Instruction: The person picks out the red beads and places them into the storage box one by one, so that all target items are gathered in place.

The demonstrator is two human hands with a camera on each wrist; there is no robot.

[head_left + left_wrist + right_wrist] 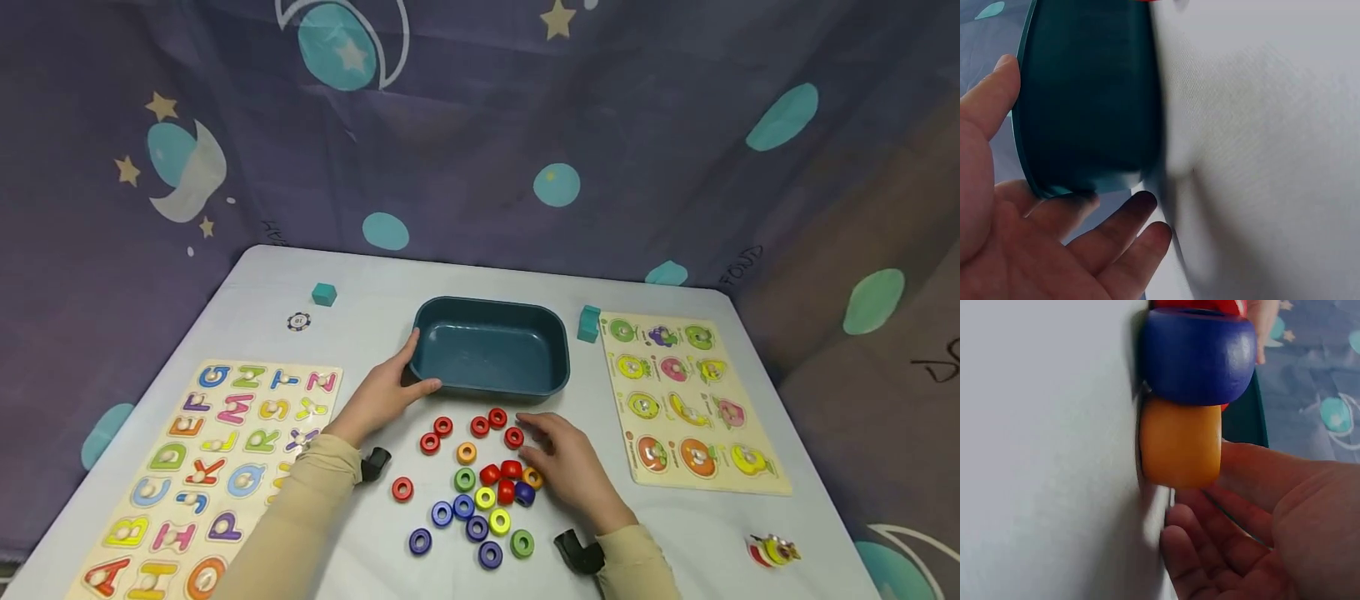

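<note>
A dark teal rectangular bin (491, 346) stands at the middle of the table. My left hand (382, 400) touches its near left corner from outside, thumb along the front and fingers at the left side. In the left wrist view the fingers (1116, 234) are spread beside the bin's wall (1088, 94). My right hand (570, 467) hovers low at the right of the loose beads, fingertips near a red bead (513, 437). An orange bead (1182, 447) and a dark blue bead (1200, 356) lie close to it in the right wrist view. Nothing shows in its grasp.
Several red, yellow, green and blue beads (476, 528) lie before the bin. A letter puzzle board (255, 467) is at left, a fruit puzzle board (690, 400) at right. Teal blocks (588, 323), a poker chip (298, 322) and a small colourful figure (772, 551) lie around.
</note>
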